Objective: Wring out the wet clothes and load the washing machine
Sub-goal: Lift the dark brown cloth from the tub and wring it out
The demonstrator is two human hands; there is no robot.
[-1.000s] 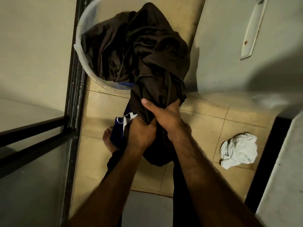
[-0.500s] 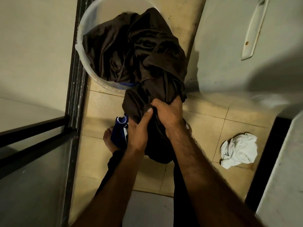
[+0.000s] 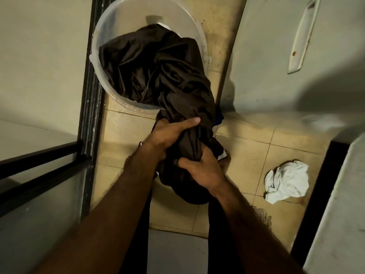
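While the brown cloth point(image 3: 158, 72) lay half in the bucket point(image 3: 110, 30) at the far left, its near end trailed over the rim into both hands above the floor point(image 3: 256, 147). It looked soft, limp and probably heavy with water, best taken in a bunched rope. The left hand point(image 3: 169, 133) was closed round the twist farther off, the right hand point(image 3: 199, 169) clenched nearer, forearms angled inward.

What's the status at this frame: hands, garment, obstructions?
Left hand and right hand shut on dark garment. Garment trails from bucket. White cloth lies apart.
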